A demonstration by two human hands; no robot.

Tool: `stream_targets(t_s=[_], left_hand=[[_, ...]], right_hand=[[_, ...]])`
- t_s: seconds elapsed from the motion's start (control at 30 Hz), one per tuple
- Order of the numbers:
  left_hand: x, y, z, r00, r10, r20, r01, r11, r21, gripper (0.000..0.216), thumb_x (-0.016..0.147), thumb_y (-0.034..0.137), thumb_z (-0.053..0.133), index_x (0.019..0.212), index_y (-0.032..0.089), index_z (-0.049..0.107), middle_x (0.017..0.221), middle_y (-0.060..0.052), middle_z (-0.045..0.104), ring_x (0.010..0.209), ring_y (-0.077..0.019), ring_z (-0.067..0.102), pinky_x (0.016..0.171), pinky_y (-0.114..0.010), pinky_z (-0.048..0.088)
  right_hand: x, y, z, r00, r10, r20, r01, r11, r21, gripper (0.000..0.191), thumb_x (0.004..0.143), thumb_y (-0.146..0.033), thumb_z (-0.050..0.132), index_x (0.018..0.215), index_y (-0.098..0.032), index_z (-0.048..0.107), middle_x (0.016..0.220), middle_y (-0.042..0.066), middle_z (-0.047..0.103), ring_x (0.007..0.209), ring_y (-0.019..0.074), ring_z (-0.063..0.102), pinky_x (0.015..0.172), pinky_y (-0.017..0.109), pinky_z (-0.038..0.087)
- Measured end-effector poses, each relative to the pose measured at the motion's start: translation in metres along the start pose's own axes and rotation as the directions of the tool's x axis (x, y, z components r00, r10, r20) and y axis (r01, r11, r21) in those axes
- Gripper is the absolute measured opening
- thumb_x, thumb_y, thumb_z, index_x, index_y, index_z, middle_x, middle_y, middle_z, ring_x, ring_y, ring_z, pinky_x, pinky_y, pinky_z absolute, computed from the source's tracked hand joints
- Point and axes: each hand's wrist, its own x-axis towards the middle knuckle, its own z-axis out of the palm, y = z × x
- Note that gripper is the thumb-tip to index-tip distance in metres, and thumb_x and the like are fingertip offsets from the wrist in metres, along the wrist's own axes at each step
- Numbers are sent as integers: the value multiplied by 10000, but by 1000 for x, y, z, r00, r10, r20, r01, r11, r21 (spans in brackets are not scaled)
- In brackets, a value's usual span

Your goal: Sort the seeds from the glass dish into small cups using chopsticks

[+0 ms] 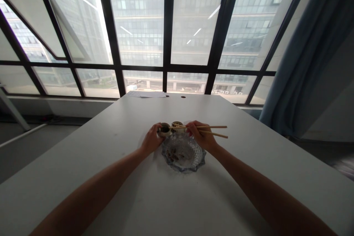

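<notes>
My left hand (152, 138) is wrapped round the side of a small cup (165, 133) with dark contents. Beside it, to the right, stands a second small cup (177, 124) with something light and dark inside. In my right hand (203, 135) is a pair of wooden chopsticks (215, 127); their thick ends stick out to the right and their tips reach left over the cups. Whether the tips hold anything is too small to tell. Just in front of both cups sits a clear glass dish (197, 156) with a scalloped rim, several small dark pieces lying in its left part.
The white table (116, 184) stretches away towards large dark-framed windows (142, 25). Sheets of paper (146, 94) lie at its far edge, near two dark round spots. A blue curtain (293, 62) hangs at the right.
</notes>
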Motion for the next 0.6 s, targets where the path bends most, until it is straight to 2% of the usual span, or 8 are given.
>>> stream_targets(t_s=[0.1,0.23,0.3,0.43,0.6], left_hand=[[0,-3,1,999,-51,-10,51,999,8,505,700,136,724,1149,197,501,1324,-146,592,1191,-263,608,995,-479,519],[-1,-4,2,997,-82,-8,82,996,39,520,720,198,737,1182,190,498,1310,-150,595,1196,-277,598,1003,-495,505],[-1,-3,2,997,-71,-7,71,996,62,521,722,194,735,1189,192,504,1296,-140,600,1205,-281,589,1020,-500,489],[-1,-1,1,999,-46,-13,47,994,101,520,731,181,727,1204,190,511,1281,-132,598,1227,-288,572,1052,-492,460],[-2,3,0,999,-54,1,54,991,125,511,743,194,720,1212,192,517,1287,-135,592,1237,-297,560,1052,-487,458]], right_hand=[[5,-9,-11,997,68,33,-69,997,27,585,889,-702,496,695,-171,647,498,28,587,441,137,531,433,247,425],[6,-19,-16,957,157,245,-162,987,-2,604,833,-736,540,669,-165,647,487,34,599,420,138,545,412,236,434],[3,-19,-11,938,167,305,-169,985,-20,585,839,-720,542,691,-165,657,513,39,622,435,142,564,424,236,455],[-2,-10,2,928,181,327,-183,983,-25,542,866,-678,535,705,-175,657,549,38,652,465,142,597,445,223,481],[-3,-5,8,912,250,324,-264,964,1,516,834,-670,582,686,-181,653,520,21,640,437,133,594,428,212,484]])
